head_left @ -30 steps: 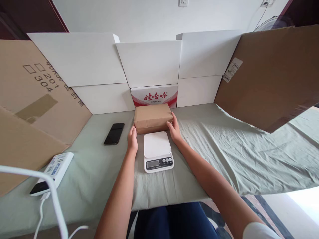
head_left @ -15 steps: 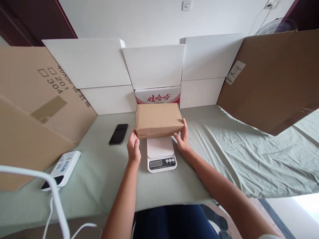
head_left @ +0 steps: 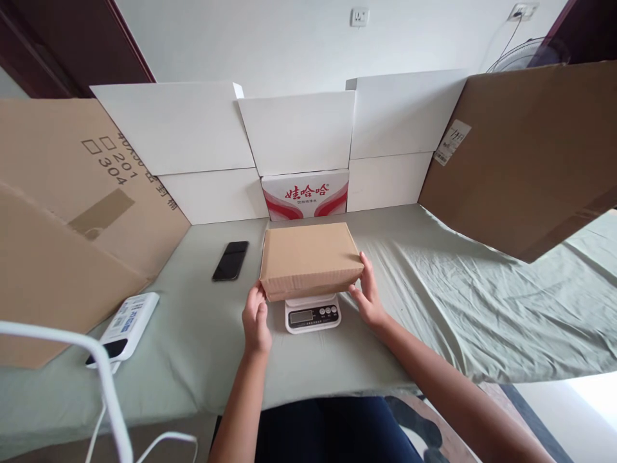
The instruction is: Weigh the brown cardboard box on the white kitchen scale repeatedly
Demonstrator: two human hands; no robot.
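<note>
A brown cardboard box (head_left: 311, 254) is held level between my two hands over a white digital kitchen scale (head_left: 313, 316). My left hand (head_left: 256, 319) grips its near left corner, with the fingertips hidden beneath. At the near right corner, my right hand (head_left: 369, 294) has its fingers along the side and its thumb near the lower front edge. The box covers most of the weighing plate; the scale's display and buttons show in front of it. Whether the box touches the plate, I cannot tell.
A black phone (head_left: 230, 261) lies left of the box. Further left are a white power bank (head_left: 130, 326) with a cable and a large carton (head_left: 62, 225). White boxes (head_left: 296, 132) and a red-and-white carton (head_left: 305, 196) line the back; another brown carton (head_left: 520, 154) stands right.
Both hands have brought the cardboard box nearer to me and lower, over the scale's plate. The red-and-white carton behind it now shows more fully.
</note>
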